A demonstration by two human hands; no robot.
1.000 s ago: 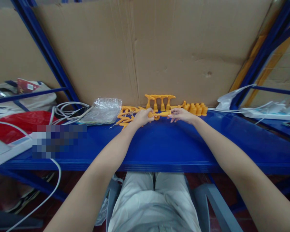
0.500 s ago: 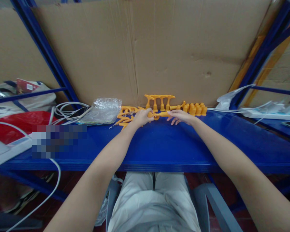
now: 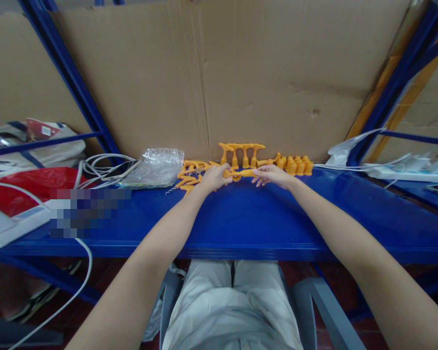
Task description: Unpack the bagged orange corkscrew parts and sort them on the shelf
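Note:
My left hand is closed around one end of a yellow plastic corkscrew, held level just above the blue tabletop. At its other end, my right hand pinches the tip between thumb and forefinger, with the remaining fingers loosely apart. Beside and behind my left hand lies a pile of yellow corkscrew handles with bare metal spirals. Several assembled yellow corkscrews stand upright in a row against the cardboard, T-handles on top. To the right, behind my right hand, are several yellow sleeves standing close together.
Clear plastic packaging and coiled white cables lie to the left, by a red bag. A cardboard sheet rises behind the blue table. A power strip sits at the far right.
Both hands stay almost in place at the same corkscrew. The right fingers shift slightly at its end.

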